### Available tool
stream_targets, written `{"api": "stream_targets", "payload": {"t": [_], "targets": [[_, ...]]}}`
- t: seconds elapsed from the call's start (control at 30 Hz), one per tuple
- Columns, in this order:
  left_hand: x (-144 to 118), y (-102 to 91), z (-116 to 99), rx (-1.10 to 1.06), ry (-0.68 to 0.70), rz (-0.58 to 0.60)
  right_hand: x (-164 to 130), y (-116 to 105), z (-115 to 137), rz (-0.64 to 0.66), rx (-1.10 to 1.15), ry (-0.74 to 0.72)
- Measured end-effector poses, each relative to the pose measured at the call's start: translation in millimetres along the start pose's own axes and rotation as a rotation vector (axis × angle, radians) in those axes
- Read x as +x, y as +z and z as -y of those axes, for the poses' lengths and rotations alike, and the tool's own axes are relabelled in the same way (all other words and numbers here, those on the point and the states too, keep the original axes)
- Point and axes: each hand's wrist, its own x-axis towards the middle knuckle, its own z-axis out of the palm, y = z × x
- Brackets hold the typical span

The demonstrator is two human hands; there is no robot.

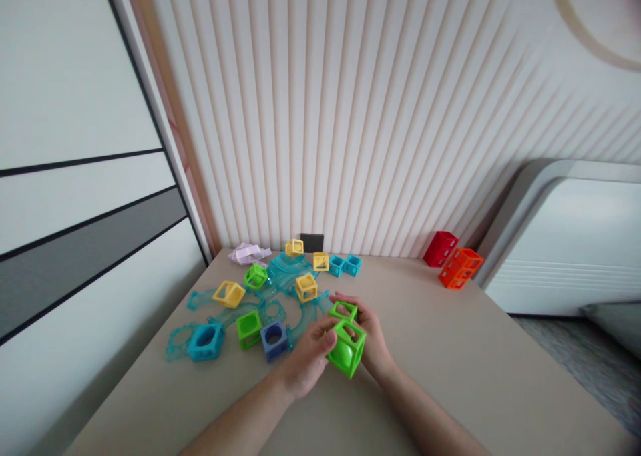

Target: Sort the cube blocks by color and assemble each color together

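Observation:
Both my hands meet over the middle of the beige table [451, 349]. My left hand [306, 359] grips a green hollow cube [346, 350] from its left side. My right hand [368, 339] holds the far side of that cube and also touches a second green cube [343, 311] joined at its back. Just left of my hands lie a dark blue cube [274, 339], another green cube [248, 328] and a light blue cube [205, 342], on clear teal track pieces [288, 272].
Several yellow cubes [306, 287], a green cube [256, 276] and two light blue cubes [345, 265] are scattered toward the ribbed wall. A red cube [440, 248] and orange cubes [461, 268] sit at the back right. A lilac piece [248, 253] lies at the back left.

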Motion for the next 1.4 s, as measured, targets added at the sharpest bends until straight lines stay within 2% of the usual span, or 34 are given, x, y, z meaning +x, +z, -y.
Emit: {"api": "stream_targets", "payload": {"t": [0.1, 0.17, 0.27, 0.33, 0.47, 0.63, 0.77, 0.83, 0.93, 1.07, 1.17, 1.3, 1.4], "targets": [[0.2, -1.9, 0.6, -0.014, 0.013, -0.021, -3.9, 0.6, 0.5, 0.069, -0.118, -0.036], [1.0, -2.7, -2.3, -0.027, 0.044, -0.065, -6.8, -0.4, 1.4, 0.071, -0.201, -0.06], [2.7, -4.1, -7.7, -0.043, 0.098, -0.153, -12.7, -2.7, 6.4, -0.003, -0.305, -0.201], [3.8, -6.0, -9.7, -0.026, 0.14, -0.22, -17.6, -4.2, 11.9, 0.005, -0.343, -0.316], [4.7, -10.5, -10.3, 0.171, 0.246, -0.295, -26.5, -5.2, 16.7, 0.135, -0.392, -0.44], [3.5, -8.4, -14.9, 0.471, 0.287, -0.371, -28.6, -4.2, 7.5, 0.107, -0.467, -0.403], [3.0, -5.0, -17.3, 0.542, 0.269, -0.34, -26.9, -6.0, 3.6, 0.062, -0.475, -0.354], [3.1, -5.9, -14.4, 0.565, 0.279, -0.312, -27.0, -6.6, 2.5, 0.045, -0.415, -0.352], [3.8, -9.8, -5.6, 0.488, 0.268, -0.284, -26.5, -5.8, 1.9, 0.001, -0.257, -0.319], [3.4, -12.6, 3.0, 0.392, 0.226, -0.341, -19.3, -4.0, 6.2, -0.179, -0.03, -0.277], [0.2, -9.1, 2.0, 0.457, 0.18, -0.302, -11.8, -3.8, 9.9, -0.287, 0.043, -0.25], [-5.1, -1.4, -2.4, 0.508, 0.132, -0.176, -8.5, -2.7, 10.9, -0.278, 0.068, -0.218], [-6.9, 1.3, -3.7, 0.499, 0.122, -0.128, -10.0, -0.6, 11.8, -0.227, 0.073, -0.182]]}}
